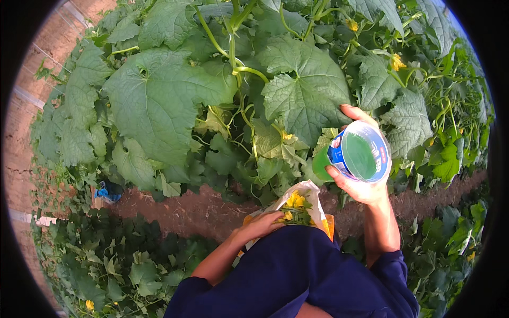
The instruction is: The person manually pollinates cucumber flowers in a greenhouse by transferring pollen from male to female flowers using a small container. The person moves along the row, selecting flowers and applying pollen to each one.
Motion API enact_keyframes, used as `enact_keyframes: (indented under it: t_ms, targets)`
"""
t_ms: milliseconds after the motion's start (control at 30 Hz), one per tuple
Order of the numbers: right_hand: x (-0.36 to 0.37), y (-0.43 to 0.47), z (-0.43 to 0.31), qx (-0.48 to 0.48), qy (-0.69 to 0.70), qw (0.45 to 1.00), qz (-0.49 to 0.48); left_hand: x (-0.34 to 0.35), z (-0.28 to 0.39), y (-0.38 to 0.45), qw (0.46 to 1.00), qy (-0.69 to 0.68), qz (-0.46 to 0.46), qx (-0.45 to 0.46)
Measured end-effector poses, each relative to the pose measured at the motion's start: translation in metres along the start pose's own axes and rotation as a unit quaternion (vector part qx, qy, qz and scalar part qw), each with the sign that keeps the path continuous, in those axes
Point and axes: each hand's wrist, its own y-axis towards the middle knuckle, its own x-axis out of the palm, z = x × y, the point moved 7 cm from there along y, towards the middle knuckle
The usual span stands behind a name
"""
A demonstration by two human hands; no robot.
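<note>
My right hand (360, 185) holds a clear plastic cup (360, 153) with a blue printed band and green liquid in it, raised before the vine leaves. My left hand (262, 224) rests at the mouth of a white and orange bag (315, 198) at my waist; its fingertips are partly among the contents, and whether they grip anything does not show. Inside the bag lie yellow flowers (295, 200) and green plant pieces. A large lobed leaf (304, 85) of the vine stands just beyond the cup.
Climbing vines with broad leaves (159, 95) and yellow blossoms (397, 62) fill the far side, some stems beside thin strings. A strip of bare soil (179, 212) runs between them and lower plants (145, 278). A blue object (107, 192) lies on the soil at left.
</note>
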Motion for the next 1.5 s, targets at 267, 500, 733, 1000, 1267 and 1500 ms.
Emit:
enact_keyframes:
  t_ms: [267, 500, 733, 1000, 1267, 1500]
  targets:
    - [-0.045, -0.014, 0.027, -0.026, 0.091, 0.995, -0.028, -0.098, 0.159, 0.082, 0.915, 0.192, 0.289, 0.206]
    - [-0.124, -0.028, 0.069, -0.032, 0.038, 0.999, -0.016, -0.11, 0.149, 0.13, 0.913, 0.21, 0.35, -0.015]
    - [-0.182, -0.035, 0.089, 0.035, 0.069, 0.996, 0.044, -0.131, 0.255, 0.136, 0.811, 0.141, 0.495, 0.28]
    - [-0.208, -0.045, 0.102, 0.028, 0.053, 0.995, 0.078, -0.228, 0.311, 0.107, 0.74, -0.058, 0.593, 0.313]
    - [-0.201, -0.056, 0.093, 0.068, 0.0, 0.99, 0.122, -0.195, 0.296, 0.175, 0.852, 0.19, 0.423, 0.244]
    - [-0.186, -0.065, 0.073, 0.079, -0.043, 0.984, 0.155, -0.146, 0.337, 0.15, 0.793, 0.183, 0.42, 0.402]
